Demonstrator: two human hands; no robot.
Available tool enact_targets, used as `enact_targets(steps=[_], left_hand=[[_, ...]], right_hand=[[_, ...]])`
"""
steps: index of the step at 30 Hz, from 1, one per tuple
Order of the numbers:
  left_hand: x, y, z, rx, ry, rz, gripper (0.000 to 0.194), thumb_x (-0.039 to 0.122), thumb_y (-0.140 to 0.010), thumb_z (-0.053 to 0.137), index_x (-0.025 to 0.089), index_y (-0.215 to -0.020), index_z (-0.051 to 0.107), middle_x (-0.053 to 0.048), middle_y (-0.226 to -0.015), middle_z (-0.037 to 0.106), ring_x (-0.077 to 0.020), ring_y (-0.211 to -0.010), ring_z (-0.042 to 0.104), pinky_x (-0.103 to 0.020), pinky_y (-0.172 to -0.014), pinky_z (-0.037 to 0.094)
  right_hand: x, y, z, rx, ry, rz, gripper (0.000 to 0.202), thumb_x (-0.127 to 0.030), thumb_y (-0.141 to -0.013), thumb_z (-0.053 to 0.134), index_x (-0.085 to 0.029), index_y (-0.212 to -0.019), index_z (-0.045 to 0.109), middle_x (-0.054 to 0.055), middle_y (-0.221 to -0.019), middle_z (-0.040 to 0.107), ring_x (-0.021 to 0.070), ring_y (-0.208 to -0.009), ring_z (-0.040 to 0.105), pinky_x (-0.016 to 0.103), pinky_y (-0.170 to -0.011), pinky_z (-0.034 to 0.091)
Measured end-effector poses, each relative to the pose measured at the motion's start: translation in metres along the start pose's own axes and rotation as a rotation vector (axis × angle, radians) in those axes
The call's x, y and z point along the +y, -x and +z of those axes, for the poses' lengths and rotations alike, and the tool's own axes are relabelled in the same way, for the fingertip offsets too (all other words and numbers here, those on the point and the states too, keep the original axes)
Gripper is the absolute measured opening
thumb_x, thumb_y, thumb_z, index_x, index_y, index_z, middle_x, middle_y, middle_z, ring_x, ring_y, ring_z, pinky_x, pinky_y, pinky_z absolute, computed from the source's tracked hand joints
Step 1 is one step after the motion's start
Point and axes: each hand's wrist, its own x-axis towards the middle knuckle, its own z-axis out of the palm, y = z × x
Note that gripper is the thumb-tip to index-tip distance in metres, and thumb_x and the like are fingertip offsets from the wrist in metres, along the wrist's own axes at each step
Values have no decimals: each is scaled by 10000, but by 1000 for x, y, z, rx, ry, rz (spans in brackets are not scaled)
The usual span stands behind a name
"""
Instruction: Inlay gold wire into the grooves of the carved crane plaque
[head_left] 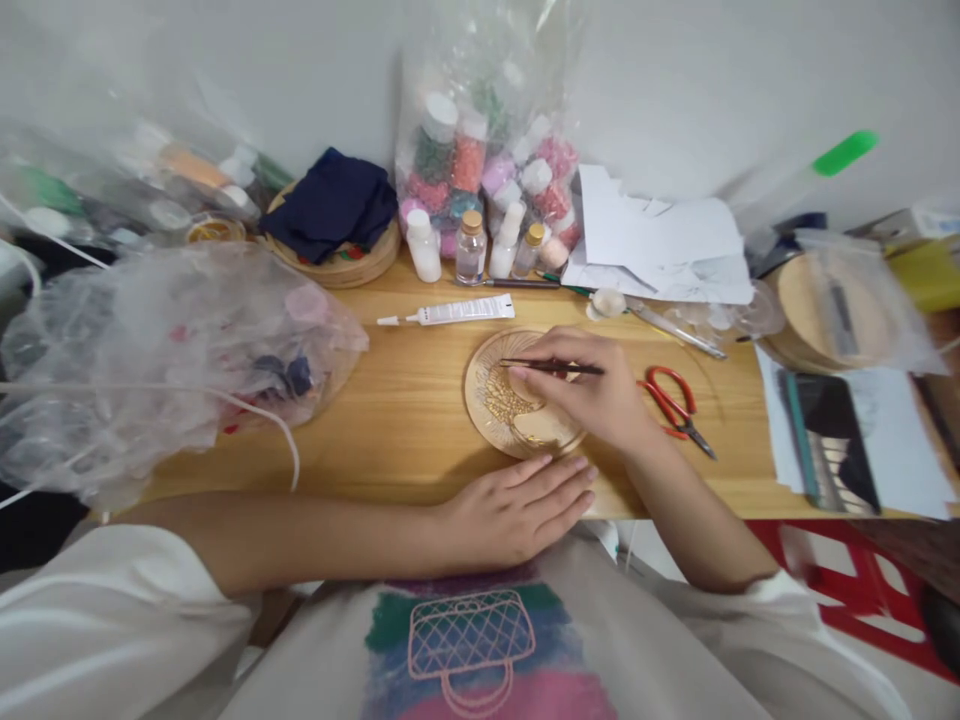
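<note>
A round wooden disc [480, 410] lies on the table, its face covered with fine lines and small golden pieces [504, 393]. Over its upper part, my right hand [592, 385] pinches dark tweezers [555, 366], whose tips point left just above the disc's pattern. Whether anything is between the tips is too small to tell. My left hand [521, 510] rests flat at the table's front edge, fingers stretched to the right, just below the disc's lower rim and holding nothing.
Red-handled pliers [679, 410] lie right of the disc, and a white tube [461, 310] lies behind it. Small bottles [471, 248] stand before bags of coloured jars. Plastic bags [150, 350] crowd the left; a phone [832, 440] and papers [660, 235] are at right.
</note>
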Motion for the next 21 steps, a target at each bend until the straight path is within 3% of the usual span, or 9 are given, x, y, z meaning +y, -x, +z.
enact_targets(steps=[7, 14, 21], left_hand=[[9, -1, 16, -42, -58, -68, 445, 271, -1005, 426, 130, -1418, 517, -114, -1506, 500, -224, -1386, 482, -372, -1185, 326], [10, 0, 19, -99, 1, -93, 448, 295, -998, 390, 155, -1385, 565, -66, -1491, 525, -215, -1396, 464, -370, -1187, 328], [10, -1, 20, -72, 65, -104, 433, 283, -1003, 386, 169, -1367, 592, -47, -1465, 555, -204, -1383, 477, -365, -1185, 344]], right_hand=[[18, 2, 15, -30, 68, 51, 49, -218, -823, 739, -178, -811, 764, 29, -788, 757, 135, -704, 666, 276, -691, 528], [23, 0, 19, -112, 119, 20, 57, -230, -834, 734, -184, -832, 767, 49, -755, 754, 158, -703, 661, 317, -721, 523], [23, 0, 22, -140, 171, 20, 63, -229, -855, 712, -201, -847, 768, 34, -735, 751, 163, -681, 649, 331, -696, 509]])
